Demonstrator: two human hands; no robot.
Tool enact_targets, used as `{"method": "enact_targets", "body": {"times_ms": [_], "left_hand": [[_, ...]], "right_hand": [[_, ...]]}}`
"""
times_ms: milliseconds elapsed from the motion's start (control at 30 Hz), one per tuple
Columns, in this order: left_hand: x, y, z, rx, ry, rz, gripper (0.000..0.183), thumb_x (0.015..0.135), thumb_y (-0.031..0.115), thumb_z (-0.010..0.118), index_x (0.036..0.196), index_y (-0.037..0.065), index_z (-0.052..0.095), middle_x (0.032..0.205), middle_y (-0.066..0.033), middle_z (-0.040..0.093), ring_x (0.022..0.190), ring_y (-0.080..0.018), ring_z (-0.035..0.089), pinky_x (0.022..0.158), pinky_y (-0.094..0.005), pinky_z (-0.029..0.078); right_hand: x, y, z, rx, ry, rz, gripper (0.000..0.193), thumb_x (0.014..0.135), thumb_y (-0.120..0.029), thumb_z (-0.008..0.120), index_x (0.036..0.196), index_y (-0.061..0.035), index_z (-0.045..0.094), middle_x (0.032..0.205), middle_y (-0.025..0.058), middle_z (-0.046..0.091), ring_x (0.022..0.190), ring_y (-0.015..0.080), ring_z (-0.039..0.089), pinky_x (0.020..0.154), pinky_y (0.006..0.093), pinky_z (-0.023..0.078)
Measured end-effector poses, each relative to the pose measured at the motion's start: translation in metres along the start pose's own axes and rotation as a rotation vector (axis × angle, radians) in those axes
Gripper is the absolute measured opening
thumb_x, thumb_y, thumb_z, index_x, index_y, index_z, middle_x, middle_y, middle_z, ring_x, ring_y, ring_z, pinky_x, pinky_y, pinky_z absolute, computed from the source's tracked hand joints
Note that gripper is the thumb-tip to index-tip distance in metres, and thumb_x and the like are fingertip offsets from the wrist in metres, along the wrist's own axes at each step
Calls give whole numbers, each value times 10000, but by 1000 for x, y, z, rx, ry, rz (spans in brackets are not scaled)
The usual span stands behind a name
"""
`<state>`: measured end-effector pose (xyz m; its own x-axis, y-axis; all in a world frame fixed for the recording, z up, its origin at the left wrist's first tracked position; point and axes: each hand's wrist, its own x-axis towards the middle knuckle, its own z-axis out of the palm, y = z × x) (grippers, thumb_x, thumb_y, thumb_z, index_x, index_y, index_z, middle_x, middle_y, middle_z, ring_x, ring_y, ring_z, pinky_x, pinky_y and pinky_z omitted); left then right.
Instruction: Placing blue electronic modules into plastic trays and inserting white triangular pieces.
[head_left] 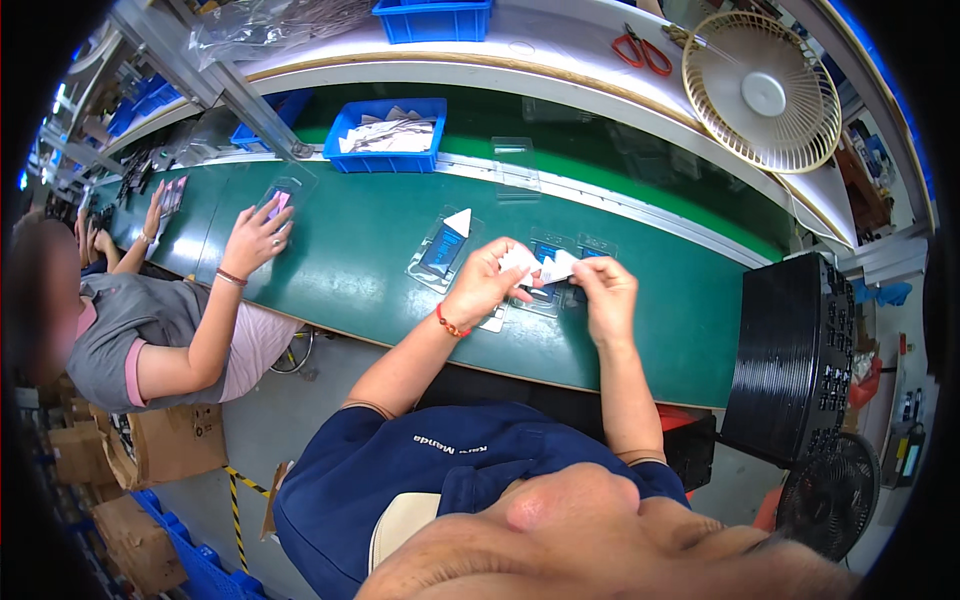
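Note:
My left hand is closed around a small bunch of white paper cards above the green table. With thumb and fingers my right hand pinches a white pointed card beside that bunch. Under and behind my hands lie several clear plastic packages, among them one with a dark blue insert. Left of my left hand is another clear package with a blue insert, and a white triangular card lies at its upper end. My fingers partly cover the packages below.
A blue bin of white cards stands at the table's back. On the shelf above are red-handled scissors, a fan and another blue bin. Black stacked trays stand right. At left, a co-worker's hand touches a clear package.

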<state>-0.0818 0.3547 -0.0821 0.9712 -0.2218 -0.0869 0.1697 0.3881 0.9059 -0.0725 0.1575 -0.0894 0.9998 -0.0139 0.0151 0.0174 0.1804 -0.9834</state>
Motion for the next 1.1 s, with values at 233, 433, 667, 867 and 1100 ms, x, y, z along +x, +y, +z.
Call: {"method": "enact_targets", "body": {"times_ms": [233,433,667,867,1100], "left_hand": [[70,92,-110,1314,710,1025,139,919,72,506,996,16,607,883,-151,641,733,-319,634,650,-372,497],[121,100,-222,1767,825,743,360,889,105,529,1241,34,522,1185,-251,566,1088,-432,535,911,-483,448],[-9,23,-58,1779,12,480,790,778,547,633,1362,56,430,1427,-248,351,1354,-407,288,1094,-568,199],[-33,-11,-51,1721,208,350,944,717,701,595,1365,36,423,1388,-234,387,1355,-403,270,1075,-632,141],[-46,-2,-72,1624,454,571,650,703,462,740,1130,-4,588,1026,-159,527,971,-335,509,898,-480,401]], "right_hand": [[7,-14,-45,-927,127,-818,106,725,8,710,806,-39,661,806,72,677,741,243,629,701,341,479],[2,-4,-51,-1185,-215,-954,208,682,-129,773,841,-53,663,858,59,664,878,245,612,773,372,445],[-2,-13,-48,-1258,-472,-701,807,608,-548,765,1287,-165,558,1353,144,484,1285,357,407,1059,547,296],[-4,-4,-41,-1443,-681,-530,856,680,-694,621,1394,-260,435,1509,171,255,1401,396,190,1099,638,99],[-35,12,-5,-1451,-656,-481,811,767,-590,631,1434,-215,365,1509,211,212,1396,435,151,1057,688,111]]}}
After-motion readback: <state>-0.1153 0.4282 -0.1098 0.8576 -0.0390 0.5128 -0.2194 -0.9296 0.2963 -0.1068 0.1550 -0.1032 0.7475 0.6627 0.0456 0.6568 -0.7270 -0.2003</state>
